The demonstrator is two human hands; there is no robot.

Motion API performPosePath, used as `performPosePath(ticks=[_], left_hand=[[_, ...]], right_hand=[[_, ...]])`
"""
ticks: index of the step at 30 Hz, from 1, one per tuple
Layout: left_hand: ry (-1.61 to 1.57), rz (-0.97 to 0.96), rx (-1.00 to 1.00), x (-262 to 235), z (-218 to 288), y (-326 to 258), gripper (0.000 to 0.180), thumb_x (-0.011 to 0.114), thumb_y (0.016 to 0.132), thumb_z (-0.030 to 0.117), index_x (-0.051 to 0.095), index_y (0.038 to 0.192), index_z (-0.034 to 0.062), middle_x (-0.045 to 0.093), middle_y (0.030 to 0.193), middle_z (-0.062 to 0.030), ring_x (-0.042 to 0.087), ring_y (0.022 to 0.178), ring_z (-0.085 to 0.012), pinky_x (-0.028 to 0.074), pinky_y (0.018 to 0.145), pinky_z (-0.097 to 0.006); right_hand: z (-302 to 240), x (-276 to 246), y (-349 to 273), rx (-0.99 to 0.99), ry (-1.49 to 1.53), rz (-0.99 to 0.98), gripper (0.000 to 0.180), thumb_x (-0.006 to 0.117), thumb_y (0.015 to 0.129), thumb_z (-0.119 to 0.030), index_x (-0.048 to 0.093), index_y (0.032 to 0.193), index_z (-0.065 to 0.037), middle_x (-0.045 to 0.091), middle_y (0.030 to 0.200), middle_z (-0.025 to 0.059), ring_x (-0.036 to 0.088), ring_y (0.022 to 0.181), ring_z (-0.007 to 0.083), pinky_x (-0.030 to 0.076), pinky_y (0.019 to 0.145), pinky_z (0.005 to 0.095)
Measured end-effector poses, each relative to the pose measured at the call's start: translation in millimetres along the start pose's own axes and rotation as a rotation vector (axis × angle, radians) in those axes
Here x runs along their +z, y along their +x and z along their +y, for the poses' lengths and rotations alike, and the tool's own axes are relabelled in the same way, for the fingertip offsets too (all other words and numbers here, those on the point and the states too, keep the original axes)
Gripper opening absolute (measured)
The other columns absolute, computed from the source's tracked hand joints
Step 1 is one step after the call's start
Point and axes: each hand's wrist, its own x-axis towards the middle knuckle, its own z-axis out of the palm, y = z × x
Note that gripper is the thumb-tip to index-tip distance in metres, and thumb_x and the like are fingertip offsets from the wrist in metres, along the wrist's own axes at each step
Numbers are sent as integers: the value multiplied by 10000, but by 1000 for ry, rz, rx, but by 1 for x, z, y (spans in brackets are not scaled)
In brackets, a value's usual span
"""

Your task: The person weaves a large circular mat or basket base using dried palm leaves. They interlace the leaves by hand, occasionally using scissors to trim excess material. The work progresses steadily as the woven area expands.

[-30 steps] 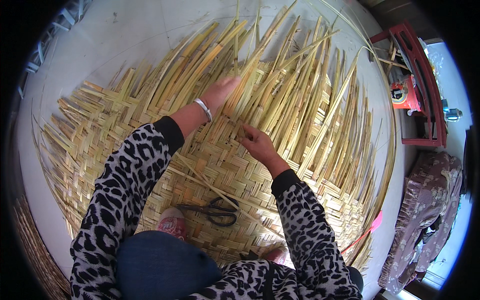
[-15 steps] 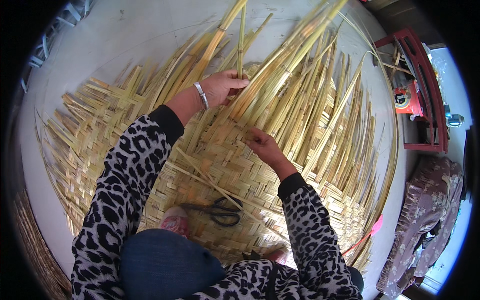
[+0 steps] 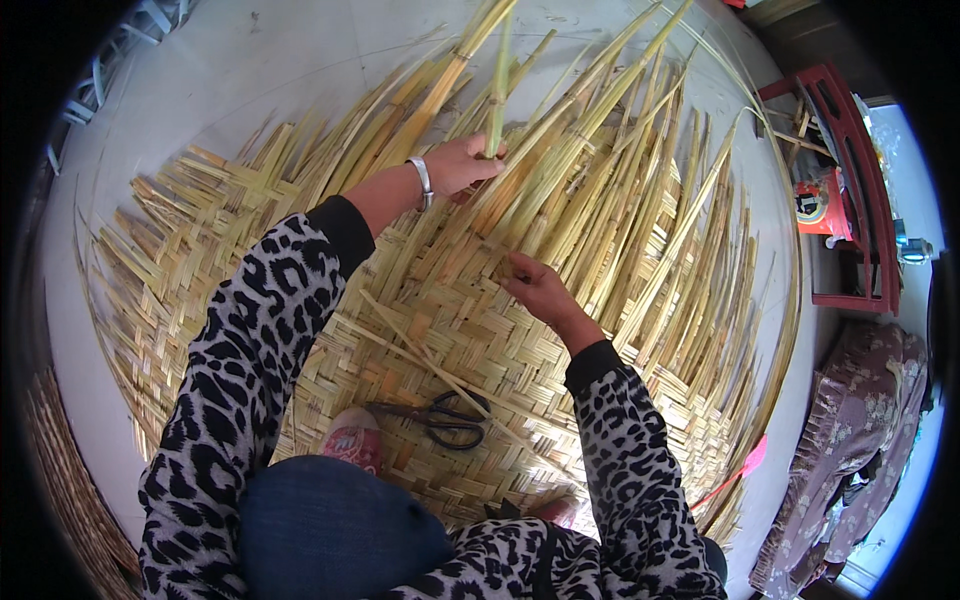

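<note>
A large mat point(image 3: 440, 330) of flat, pale yellow reed strips covers the floor beneath me, its long loose strip ends fanning out along the far side. My left hand point(image 3: 462, 168), with a silver bangle at the wrist, is closed on a greenish reed strip point(image 3: 499, 85) that stands up from the weave. Closer to me and to the right, my right hand point(image 3: 538, 287) has its fingers pinched together at the edge of the woven part; what they grip is hidden. Between the hands, loose strips point(image 3: 497, 210) run up from the weave.
Black-handled scissors point(image 3: 455, 420) lie on the mat beside my pink shoe point(image 3: 355, 445). Two loose strips point(image 3: 420, 355) cross on the weave. At right stand a dark red wooden stand point(image 3: 850, 190) and a heap of flowered cloth point(image 3: 860, 400). A pink tag point(image 3: 755, 456) lies by the mat's right edge.
My left hand has tilted the greenish strip, which now shows its broad side. The bundle of strips lifted beside it has dropped back onto the others. My right hand stays at the weave's edge.
</note>
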Motion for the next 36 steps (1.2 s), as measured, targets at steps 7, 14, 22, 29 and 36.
performPosePath(ticks=[7,14,22,29,36], left_hand=[[343,-116,38,-2,29,-11,490,558,971,388,475,1347,85,579,1027,-40,568,892,-108,551,711,-314],[106,-94,-68,-7,22,-10,394,551,983,313,517,1299,80,570,997,-37,581,832,-117,560,710,-319],[-629,191,-183,-25,-49,-64,256,646,937,188,563,1155,83,678,970,-47,670,838,-146,562,708,-307],[-508,497,-217,-17,-78,-100,198,698,903,205,636,958,25,710,879,-84,689,713,-167,562,578,-278],[-63,759,-223,-5,-106,-99,267,750,850,208,565,730,57,690,789,-119,689,597,-190,521,494,-278]], right_hand=[[7,1,3,22,6,7,554,686,894,-173,486,1373,21,602,947,16,540,863,116,461,783,266],[2,-5,4,29,-128,-34,494,661,892,-176,525,1338,-14,614,911,43,548,854,114,466,780,279],[-9,-8,13,-96,-283,-44,308,627,877,-189,625,1157,-62,664,907,129,641,846,242,499,798,359],[-15,28,-5,-152,-536,381,193,621,877,-144,609,1048,-56,612,993,142,642,914,323,525,777,399],[-12,60,-19,-315,-911,502,272,586,836,-63,563,1106,-74,562,1104,125,643,881,328,551,713,417]])
